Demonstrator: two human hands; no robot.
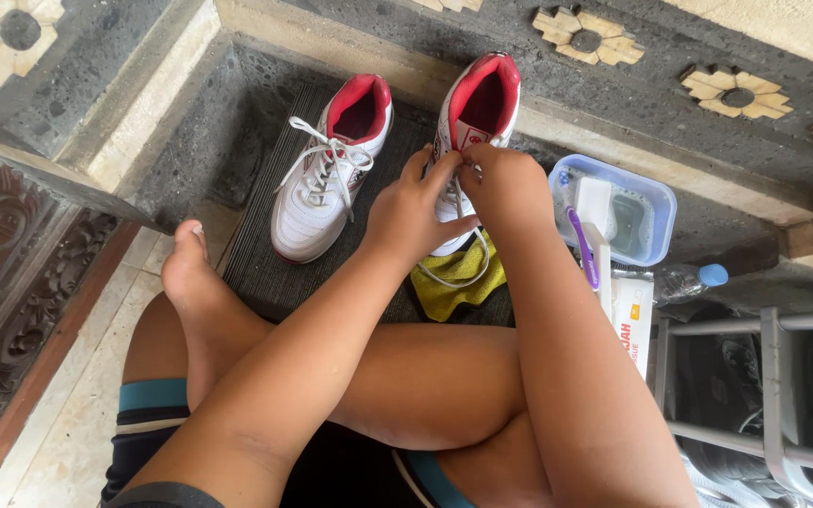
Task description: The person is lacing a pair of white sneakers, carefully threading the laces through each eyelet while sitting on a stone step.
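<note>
Far left on the dark mat [265, 254]: a white and red shoe [326, 174] is seen laced, its lace ends loose on top. Just right of it, the second shoe [475, 122] is stood over a yellow cloth [454, 282]. The left hand [411, 212] is curled around that shoe's front, fingers partly closed on it. The right hand [505, 183] is pinched shut on the white lace [458, 273] near the tongue. The lace is judged thin, limp and light, best taken near its tip; the shoe light, semi-stiff. Right: a blue tub [656, 202] with a purple toothbrush [583, 245].
</note>
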